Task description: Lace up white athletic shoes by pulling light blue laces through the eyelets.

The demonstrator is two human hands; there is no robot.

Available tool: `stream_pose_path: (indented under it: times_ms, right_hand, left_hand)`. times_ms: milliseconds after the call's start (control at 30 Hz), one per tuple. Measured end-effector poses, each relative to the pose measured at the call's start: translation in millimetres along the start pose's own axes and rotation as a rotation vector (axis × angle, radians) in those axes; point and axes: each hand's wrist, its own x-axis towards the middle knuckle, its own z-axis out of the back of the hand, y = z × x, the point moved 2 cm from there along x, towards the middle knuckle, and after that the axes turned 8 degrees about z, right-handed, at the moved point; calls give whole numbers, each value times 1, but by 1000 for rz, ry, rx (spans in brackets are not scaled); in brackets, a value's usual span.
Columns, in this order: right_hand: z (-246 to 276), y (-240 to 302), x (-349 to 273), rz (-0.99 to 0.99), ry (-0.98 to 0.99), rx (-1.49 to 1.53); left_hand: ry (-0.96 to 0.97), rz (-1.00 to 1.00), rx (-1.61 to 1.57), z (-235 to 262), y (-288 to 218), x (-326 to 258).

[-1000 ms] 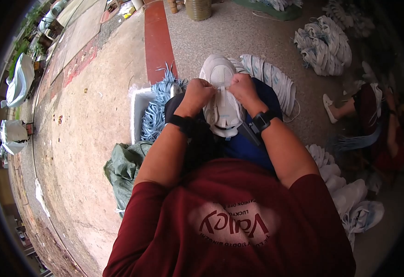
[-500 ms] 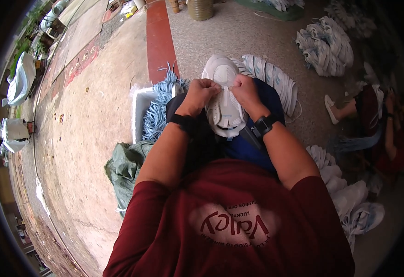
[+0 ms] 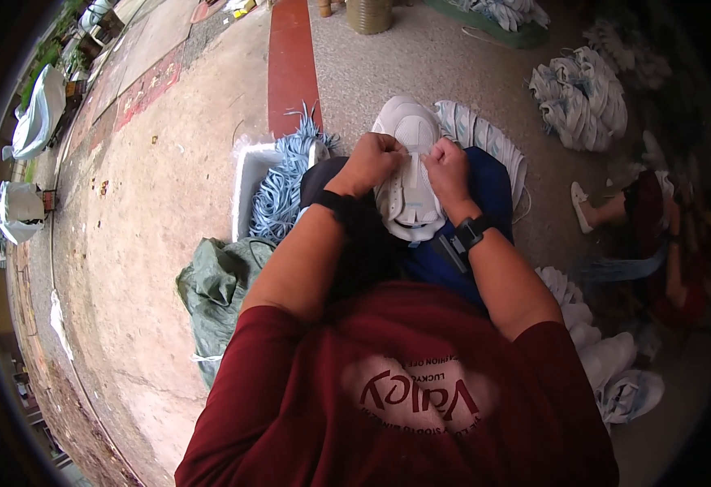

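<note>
A white shoe upper (image 3: 410, 196) lies over my lap with its toe pointing away from me. My left hand (image 3: 374, 164) is closed in a pinch at the left edge of its lacing area. Opposite it, my right hand (image 3: 448, 169) is also closed, fingertips pressed together at the right edge. Whatever sits between the fingertips is too small to make out. Behind the upper, to the right, a row of stacked white shoe uppers (image 3: 485, 142) fans out. On the left, a white foam box (image 3: 243, 191) holds a heap of light blue shoelaces (image 3: 274, 203).
A green sack (image 3: 219, 284) lies by my left side. Bundled uppers (image 3: 580, 99) rest on the floor at the far right, and more white uppers (image 3: 607, 353) lie near my right elbow. Another person (image 3: 680, 243) sits at the right. A metal can (image 3: 369, 15) stands at the back.
The view has shifted slightly, so the shoe upper and my hands appear a little further right. My left hand has turned somewhat, its fingers curled more over the upper. Both hands stay closed.
</note>
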Motion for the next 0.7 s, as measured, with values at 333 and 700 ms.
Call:
stream_pose_path:
  times_ms: [333,700]
  right_hand:
    - [6,-7,-3,23,25,82]
    - [7,6,-17,74,77,98]
  left_hand:
    - [-116,-209,144,-9,-5,-1]
    - [-250,-325,206,-13,-4,-3]
